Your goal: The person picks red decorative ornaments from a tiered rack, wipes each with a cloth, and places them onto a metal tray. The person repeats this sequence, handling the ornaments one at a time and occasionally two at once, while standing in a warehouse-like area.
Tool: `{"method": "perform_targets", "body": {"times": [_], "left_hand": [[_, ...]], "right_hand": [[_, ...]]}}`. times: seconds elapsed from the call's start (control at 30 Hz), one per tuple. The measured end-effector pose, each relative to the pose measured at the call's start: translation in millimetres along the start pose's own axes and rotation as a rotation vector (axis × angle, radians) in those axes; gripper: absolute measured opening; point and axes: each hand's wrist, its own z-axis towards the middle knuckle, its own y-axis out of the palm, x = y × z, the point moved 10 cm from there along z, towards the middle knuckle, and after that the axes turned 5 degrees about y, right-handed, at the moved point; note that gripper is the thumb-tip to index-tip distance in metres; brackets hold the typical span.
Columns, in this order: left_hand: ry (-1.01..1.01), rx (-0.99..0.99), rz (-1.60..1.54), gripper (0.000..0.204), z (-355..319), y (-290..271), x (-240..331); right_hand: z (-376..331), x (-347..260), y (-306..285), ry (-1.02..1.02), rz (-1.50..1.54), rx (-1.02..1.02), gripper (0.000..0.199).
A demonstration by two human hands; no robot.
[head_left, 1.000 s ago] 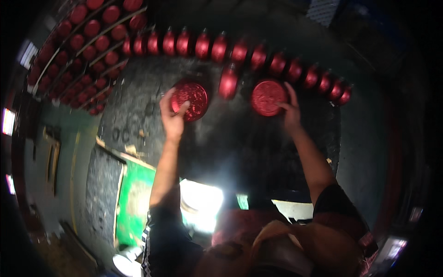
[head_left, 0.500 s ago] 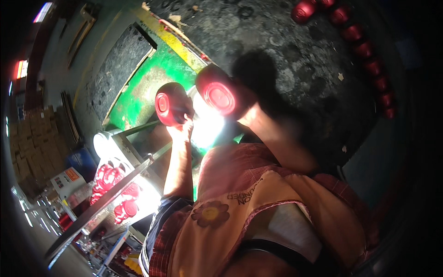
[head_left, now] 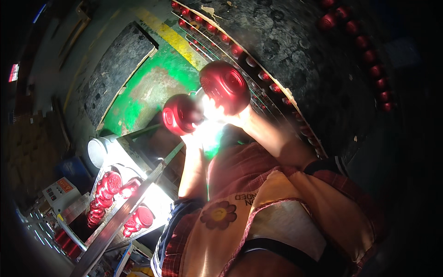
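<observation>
I hold two shiny red metal bowl-shaped parts in front of my chest. My left hand [head_left: 190, 135] grips the smaller-looking red part [head_left: 180, 114], its round face turned to the left. In my right hand [head_left: 235, 117] is the other red part [head_left: 224, 86], held a little higher, its hollow side toward me. A bright glare between them washes out the fingers of both hands.
A dark round table [head_left: 314, 55] at upper right carries rows of similar red parts [head_left: 369, 55] along its rim. Below left, a lit metal rack [head_left: 124, 207] holds more red parts [head_left: 108, 184]. A green and yellow floor patch [head_left: 152, 87] lies beyond.
A second ago both hands reached to red parts on the dark table. Since then I have turned left with one in each hand, toward the lit rack; the parts now sit higher in view.
</observation>
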Motion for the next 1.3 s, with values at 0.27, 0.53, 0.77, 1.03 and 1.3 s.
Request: {"method": "perform_targets", "body": {"times": [0.27, 0.53, 0.77, 1.03, 1.3], "left_hand": [[0.012, 0.099, 0.337, 0.064, 9, -26, 13], [0.619, -0.114, 1.445, 0.059, 110, 190, -43], [1.004, -0.679, 2.602, 0.067, 252, 264, -251], [1.06, -0.769, 2.831, 0.067, 281, 218, -292], [0.646, -1.096, 2.072, 0.04, 209, 256, -460]], "right_hand": [[-36, -30, 5, -0.239, -0.261, 0.18, 0.051], [-227, -107, 264, -1.1, -1.621, 0.667, 0.055], [-210, -151, 302, -1.295, -2.565, 1.486, 0.047], [-226, -140, 273, -1.14, -2.749, 1.377, 0.062], [-598, -91, 421, -2.2, -2.173, 2.12, 0.05]]}}
